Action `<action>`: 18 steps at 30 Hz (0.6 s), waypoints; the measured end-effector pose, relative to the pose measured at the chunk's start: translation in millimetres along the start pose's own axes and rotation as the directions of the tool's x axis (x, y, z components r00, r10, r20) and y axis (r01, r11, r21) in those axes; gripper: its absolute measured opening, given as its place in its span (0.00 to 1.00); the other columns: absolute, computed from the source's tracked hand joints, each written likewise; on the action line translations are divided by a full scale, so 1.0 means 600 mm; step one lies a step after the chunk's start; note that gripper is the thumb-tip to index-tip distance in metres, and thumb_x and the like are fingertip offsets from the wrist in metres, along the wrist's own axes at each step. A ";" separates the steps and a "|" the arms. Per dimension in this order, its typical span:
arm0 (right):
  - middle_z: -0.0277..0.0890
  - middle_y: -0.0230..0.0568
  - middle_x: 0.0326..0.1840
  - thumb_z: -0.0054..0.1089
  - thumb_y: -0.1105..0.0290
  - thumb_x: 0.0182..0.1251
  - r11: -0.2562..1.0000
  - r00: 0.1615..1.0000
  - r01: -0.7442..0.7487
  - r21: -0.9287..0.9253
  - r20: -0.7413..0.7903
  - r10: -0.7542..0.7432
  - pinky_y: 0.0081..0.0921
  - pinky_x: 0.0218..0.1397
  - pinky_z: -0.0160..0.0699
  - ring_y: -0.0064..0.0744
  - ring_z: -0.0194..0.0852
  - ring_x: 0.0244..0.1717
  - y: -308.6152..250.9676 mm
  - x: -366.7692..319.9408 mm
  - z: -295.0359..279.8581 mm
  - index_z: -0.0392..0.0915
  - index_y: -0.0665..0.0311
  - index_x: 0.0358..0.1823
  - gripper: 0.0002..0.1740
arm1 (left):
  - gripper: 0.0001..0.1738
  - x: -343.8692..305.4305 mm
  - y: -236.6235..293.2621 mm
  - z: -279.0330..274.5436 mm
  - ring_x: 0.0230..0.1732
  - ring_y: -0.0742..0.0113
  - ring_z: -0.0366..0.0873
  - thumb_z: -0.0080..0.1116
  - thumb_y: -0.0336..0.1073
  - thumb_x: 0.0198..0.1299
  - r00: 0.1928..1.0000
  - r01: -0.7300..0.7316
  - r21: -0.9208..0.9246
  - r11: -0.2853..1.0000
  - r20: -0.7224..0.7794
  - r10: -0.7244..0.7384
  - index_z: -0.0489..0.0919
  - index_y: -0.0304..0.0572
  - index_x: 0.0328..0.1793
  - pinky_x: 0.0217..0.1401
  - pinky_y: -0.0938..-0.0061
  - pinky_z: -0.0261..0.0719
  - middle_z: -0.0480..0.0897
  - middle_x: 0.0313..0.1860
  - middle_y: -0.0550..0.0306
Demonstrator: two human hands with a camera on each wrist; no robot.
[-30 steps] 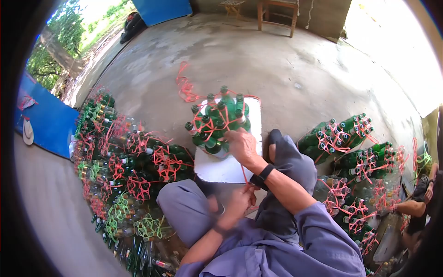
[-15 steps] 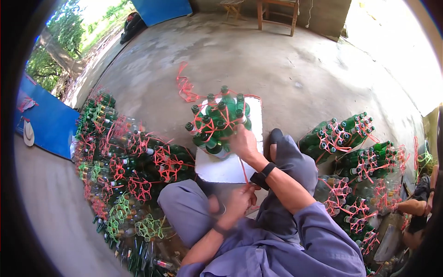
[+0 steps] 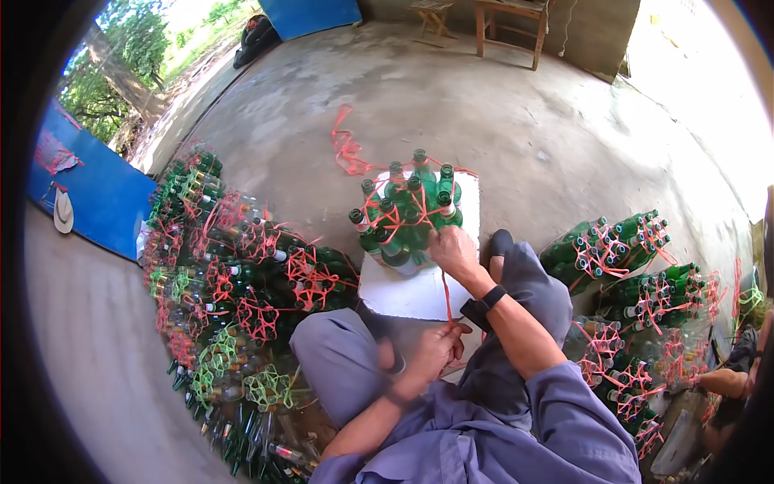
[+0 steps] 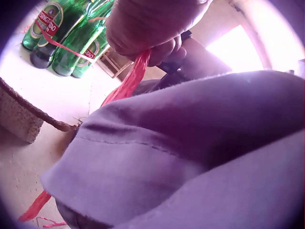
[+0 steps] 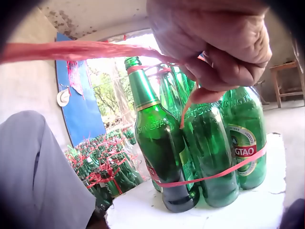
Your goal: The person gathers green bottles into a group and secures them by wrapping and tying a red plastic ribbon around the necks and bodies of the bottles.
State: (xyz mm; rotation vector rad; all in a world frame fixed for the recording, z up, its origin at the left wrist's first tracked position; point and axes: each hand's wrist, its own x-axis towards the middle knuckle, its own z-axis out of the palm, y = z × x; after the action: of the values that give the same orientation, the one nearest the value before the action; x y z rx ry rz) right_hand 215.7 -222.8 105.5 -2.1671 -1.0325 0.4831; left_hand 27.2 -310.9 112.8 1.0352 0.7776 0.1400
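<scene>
A cluster of green glass bottles [image 3: 397,254] stands upright on a white slab [image 3: 395,294], with red plastic twine around the necks. A red band of twine [image 5: 214,176] also circles their lower bodies in the right wrist view. My right hand [image 3: 457,252] is at the cluster's near right side, fingers curled on the twine close to the necks. From there a red strand [image 3: 447,298] runs down taut to my left hand [image 3: 439,348]. That hand grips the strand between my knees; the left wrist view shows the twine [image 4: 131,81] coming out below its fingers.
Many tied bottle bundles [image 3: 258,274] crowd the floor on the left, and more bundles [image 3: 609,242] stand on the right. Loose red twine [image 3: 347,145] trails on the concrete beyond the slab. Another person's arm [image 3: 726,379] shows at the right edge. A wooden stool [image 3: 512,28] stands far back.
The head view has shifted, so the scene sits farther right. My right hand has moved from the middle of the necks to the near right side. My left hand keeps its grip on the twine.
</scene>
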 end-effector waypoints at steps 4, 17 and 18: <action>0.82 0.62 0.30 0.57 0.62 0.63 0.964 0.997 -0.071 0.257 0.050 0.060 0.48 0.46 0.82 0.60 0.84 0.37 0.014 0.011 0.003 0.84 0.73 0.33 0.17 | 0.18 0.003 -0.004 -0.003 0.13 0.83 0.56 0.45 0.41 0.77 1.000 0.004 -0.016 1.000 -0.005 -0.004 0.81 0.34 0.53 0.16 0.81 0.51 0.74 0.18 0.62; 0.88 0.46 0.38 0.69 0.65 0.60 0.783 0.982 -0.134 0.607 -0.026 0.188 0.27 0.46 0.82 0.30 0.86 0.39 -0.004 -0.014 -0.010 0.84 0.74 0.49 0.20 | 0.16 0.002 -0.019 -0.006 0.16 0.81 0.61 0.49 0.42 0.73 0.994 -0.106 0.180 0.978 -0.017 0.110 0.81 0.37 0.45 0.18 0.80 0.52 0.74 0.20 0.66; 0.88 0.46 0.38 0.69 0.65 0.60 0.783 0.982 -0.134 0.608 -0.026 0.188 0.27 0.46 0.82 0.30 0.86 0.39 -0.005 -0.015 -0.010 0.84 0.74 0.49 0.20 | 0.16 -0.001 -0.011 -0.004 0.16 0.81 0.61 0.49 0.42 0.73 0.994 -0.106 0.181 0.978 -0.017 0.111 0.81 0.37 0.45 0.18 0.80 0.52 0.74 0.20 0.66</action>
State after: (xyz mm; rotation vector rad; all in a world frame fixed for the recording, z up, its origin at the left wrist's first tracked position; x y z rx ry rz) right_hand 212.3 -230.9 112.2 -1.6754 -0.5350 0.6869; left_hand 23.6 -313.0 107.0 1.2497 0.7688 0.1799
